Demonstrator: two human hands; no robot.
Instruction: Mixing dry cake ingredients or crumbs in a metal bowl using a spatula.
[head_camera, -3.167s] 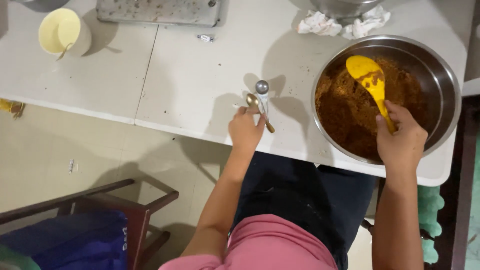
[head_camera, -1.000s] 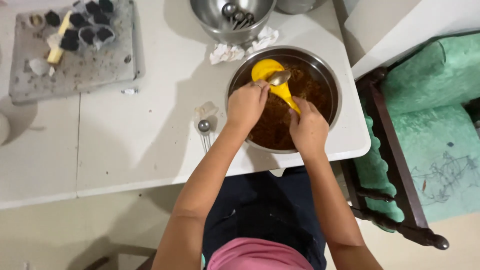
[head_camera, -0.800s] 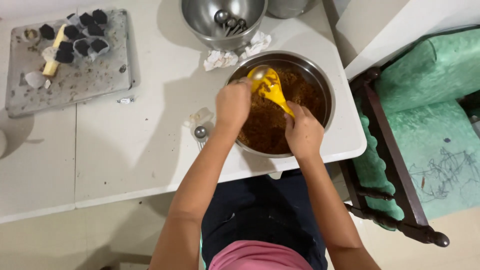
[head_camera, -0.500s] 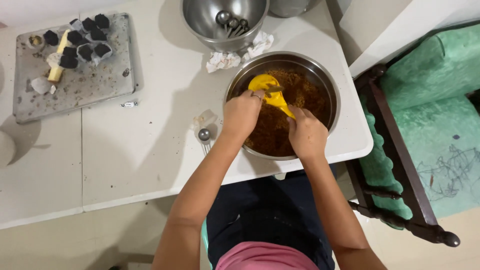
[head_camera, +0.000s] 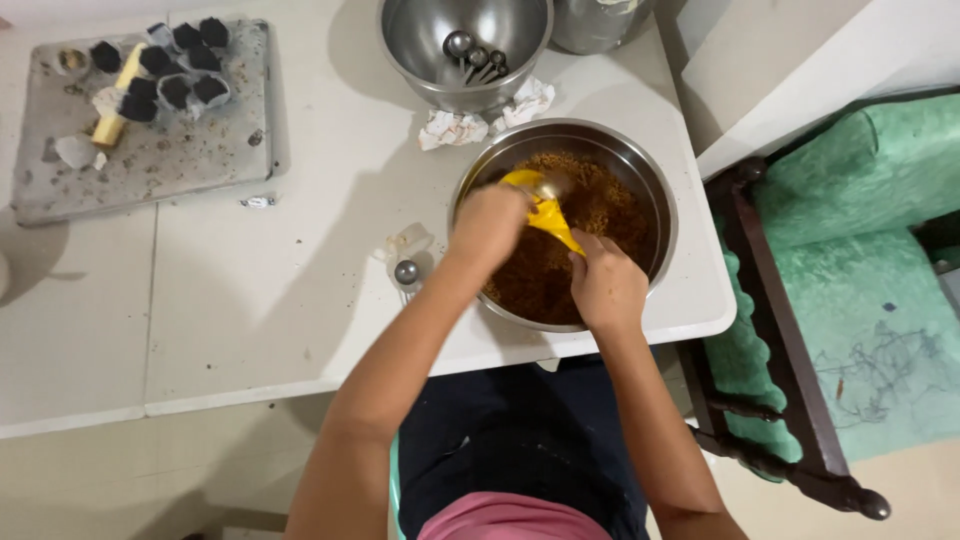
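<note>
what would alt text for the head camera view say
Seen from above, a person's right hand holds a yellow spoon over brown crumbly mix in a steel bowl, while the left hand works a small metal spoon against it on a white table.

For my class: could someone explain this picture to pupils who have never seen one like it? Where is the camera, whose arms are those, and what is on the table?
There is no machine here. The camera sits on a person's head and looks straight down, so the two bare arms reaching up into the picture are that person's own. Both hands are over a steel bowl of brown crumbly mixture on a white table. The right hand grips the handle of a yellow spoon; the left hand holds a small metal spoon against its scoop. Beside the bowl lies a metal measuring spoon. Further back stand a second steel bowl with measuring spoons inside, crumpled paper, and a grey tray bearing dark little cakes. A green cushioned chair stands on the right.
</note>
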